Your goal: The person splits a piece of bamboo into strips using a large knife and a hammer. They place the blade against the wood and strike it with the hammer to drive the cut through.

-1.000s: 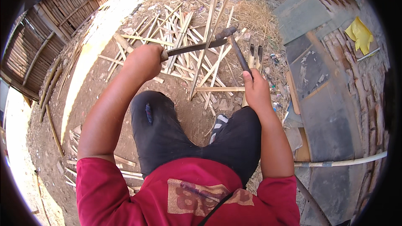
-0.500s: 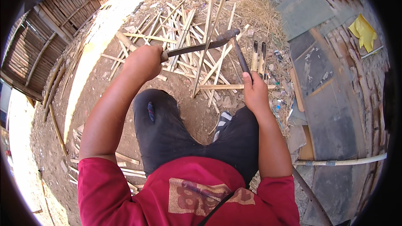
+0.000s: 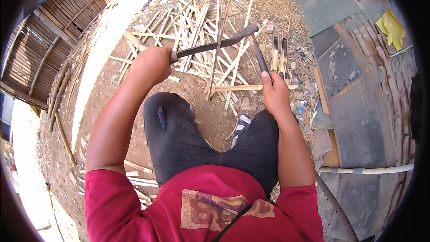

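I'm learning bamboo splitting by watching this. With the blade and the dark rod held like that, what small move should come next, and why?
Probably a short downward tap of the long blade onto the dark rod. The left hand grips the blade's handle, its far end meets the rod's top, and the right hand steadies the rod above the bamboo strips. What the rod's lower end rests on is hidden.

An outdoor bamboo-working yard: split bamboo strips [image 3: 197, 31] litter bare dirt (woven bamboo fence [image 3: 36, 49] alongside).
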Motion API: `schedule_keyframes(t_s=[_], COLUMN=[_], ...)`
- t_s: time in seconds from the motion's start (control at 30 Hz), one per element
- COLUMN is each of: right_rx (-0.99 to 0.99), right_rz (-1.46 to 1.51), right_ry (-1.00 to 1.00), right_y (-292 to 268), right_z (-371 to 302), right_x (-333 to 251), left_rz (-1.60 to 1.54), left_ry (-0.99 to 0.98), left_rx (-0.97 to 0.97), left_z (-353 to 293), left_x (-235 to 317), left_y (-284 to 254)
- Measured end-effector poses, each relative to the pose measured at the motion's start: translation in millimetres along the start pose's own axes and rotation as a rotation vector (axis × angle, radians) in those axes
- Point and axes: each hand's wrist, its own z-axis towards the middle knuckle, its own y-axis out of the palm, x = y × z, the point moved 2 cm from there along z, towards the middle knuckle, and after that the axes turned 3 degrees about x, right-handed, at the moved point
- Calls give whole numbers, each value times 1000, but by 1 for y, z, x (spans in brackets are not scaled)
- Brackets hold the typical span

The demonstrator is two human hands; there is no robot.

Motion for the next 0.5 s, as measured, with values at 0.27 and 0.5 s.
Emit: schedule_keyframes(t_s=[0.27, 0.5], right_rx=[234, 41], right_rz=[309, -1], right_ry=[-140, 14], right_y=[-43, 10], right_z=[17, -1], right_x=[-66, 1], left_rz=[57, 5], left_ry=[-44, 29], left_rx=[23, 9], left_z=[3, 3], left_x=[-12, -7], left_y=[15, 15])
